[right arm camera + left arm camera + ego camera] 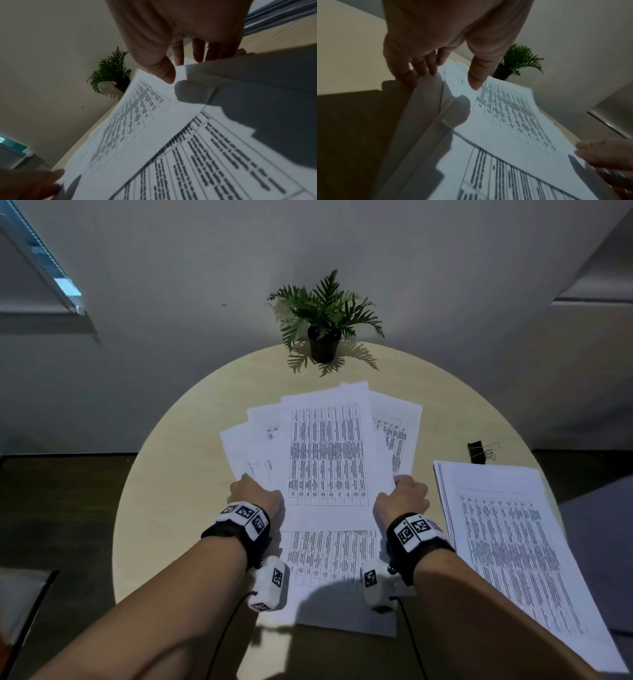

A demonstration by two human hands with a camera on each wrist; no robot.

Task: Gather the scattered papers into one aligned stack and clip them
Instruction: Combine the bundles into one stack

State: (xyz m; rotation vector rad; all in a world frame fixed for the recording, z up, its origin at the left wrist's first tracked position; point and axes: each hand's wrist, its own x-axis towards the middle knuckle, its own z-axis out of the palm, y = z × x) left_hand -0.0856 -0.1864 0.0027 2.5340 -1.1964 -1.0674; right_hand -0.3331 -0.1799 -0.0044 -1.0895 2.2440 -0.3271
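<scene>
Several printed sheets lie fanned across the middle of the round table. My left hand grips their left edge. In the left wrist view the left hand has its thumb on top of the sheets and its fingers curled under the raised edge. My right hand grips the right edge; the right wrist view shows the right hand pinching the sheets, thumb above and fingers below. One more printed sheet lies flat between my wrists. A black binder clip sits to the right, apart from both hands.
A separate stack of printed paper lies at the table's right side and overhangs the edge. A small potted fern stands at the far edge by the wall. Bare tabletop shows left of the fan.
</scene>
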